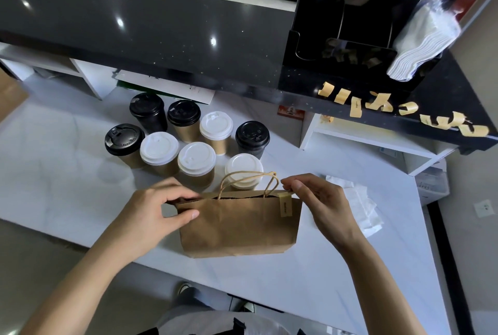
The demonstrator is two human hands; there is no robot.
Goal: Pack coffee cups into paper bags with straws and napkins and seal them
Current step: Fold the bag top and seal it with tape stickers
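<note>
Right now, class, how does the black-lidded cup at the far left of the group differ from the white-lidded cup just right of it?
The left cup has a black lid; its neighbour has a white lid. The left cup stands slightly farther back; its neighbour sits nearer the paper bag. Both stand upright, lidded, with brown sleeves.

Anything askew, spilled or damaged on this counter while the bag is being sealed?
No spill or damage shows. Two oddities: tape strips stuck haphazardly, some curled, along the black ledge, and loose crumpled napkins right of the paper bag. The cups stand upright, lids on.
</note>
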